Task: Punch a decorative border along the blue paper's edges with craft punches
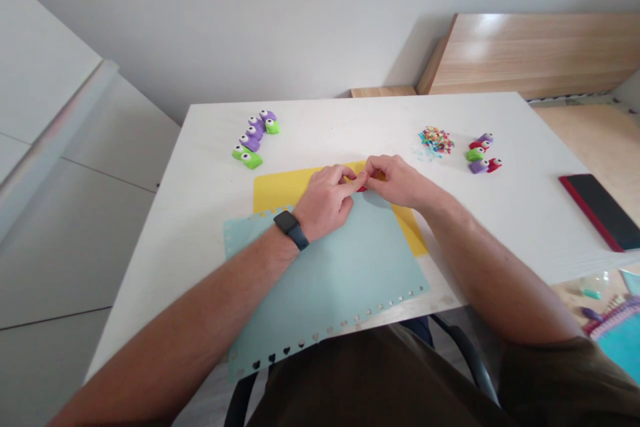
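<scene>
My left hand [330,199], with a dark watch on its wrist, meets my right hand [395,180] near the middle of the table. Between their fingertips shows a small red piece [361,189], mostly covered by the fingers. Both hands have their fingers closed around it. Under them lies a light blue sheet [345,273] with small cut-outs along its edges, on top of a yellow sheet [280,191].
On the white table [190,213], several purple and green pieces with eyes [251,141] stand at the back left. Colourful bits [437,140] lie back right, beside several more eyed pieces [479,166]. A black and red case [603,210] sits at the right edge.
</scene>
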{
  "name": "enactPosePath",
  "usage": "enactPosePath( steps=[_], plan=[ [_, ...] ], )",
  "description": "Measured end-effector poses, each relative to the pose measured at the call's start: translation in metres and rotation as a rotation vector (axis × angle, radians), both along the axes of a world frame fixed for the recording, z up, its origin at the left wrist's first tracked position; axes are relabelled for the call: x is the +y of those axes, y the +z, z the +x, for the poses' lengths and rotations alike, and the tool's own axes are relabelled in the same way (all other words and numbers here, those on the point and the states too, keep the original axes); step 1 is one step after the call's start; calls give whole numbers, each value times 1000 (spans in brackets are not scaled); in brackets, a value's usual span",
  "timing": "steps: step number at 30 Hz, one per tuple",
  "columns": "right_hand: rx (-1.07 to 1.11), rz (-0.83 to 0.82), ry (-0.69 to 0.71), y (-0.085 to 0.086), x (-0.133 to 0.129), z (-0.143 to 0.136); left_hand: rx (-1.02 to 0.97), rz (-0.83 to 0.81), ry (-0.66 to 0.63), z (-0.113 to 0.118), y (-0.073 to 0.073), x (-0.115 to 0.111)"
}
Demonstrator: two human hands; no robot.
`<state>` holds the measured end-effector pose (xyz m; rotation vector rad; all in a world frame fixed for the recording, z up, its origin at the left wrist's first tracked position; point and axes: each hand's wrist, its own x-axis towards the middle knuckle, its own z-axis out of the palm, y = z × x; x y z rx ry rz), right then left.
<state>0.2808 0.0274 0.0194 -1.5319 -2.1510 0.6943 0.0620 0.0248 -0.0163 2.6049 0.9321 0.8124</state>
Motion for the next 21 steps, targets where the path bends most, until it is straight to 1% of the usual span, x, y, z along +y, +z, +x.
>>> enactPosePath(
  steps=[4, 10, 15, 21],
  plan=[
    [9, 0, -9, 1, -1, -1, -6, 0, 8, 0, 0, 0],
    [52, -15, -37, -1, -2, 0, -77, -14, 19, 0, -4, 0],
    [51, 34, -14, -1, -3, 1, -68, -21, 9, 0, -2, -2],
    [91, 13, 73, 8, -7, -1, -105, -42, 122, 0, 0, -5]
  ],
)
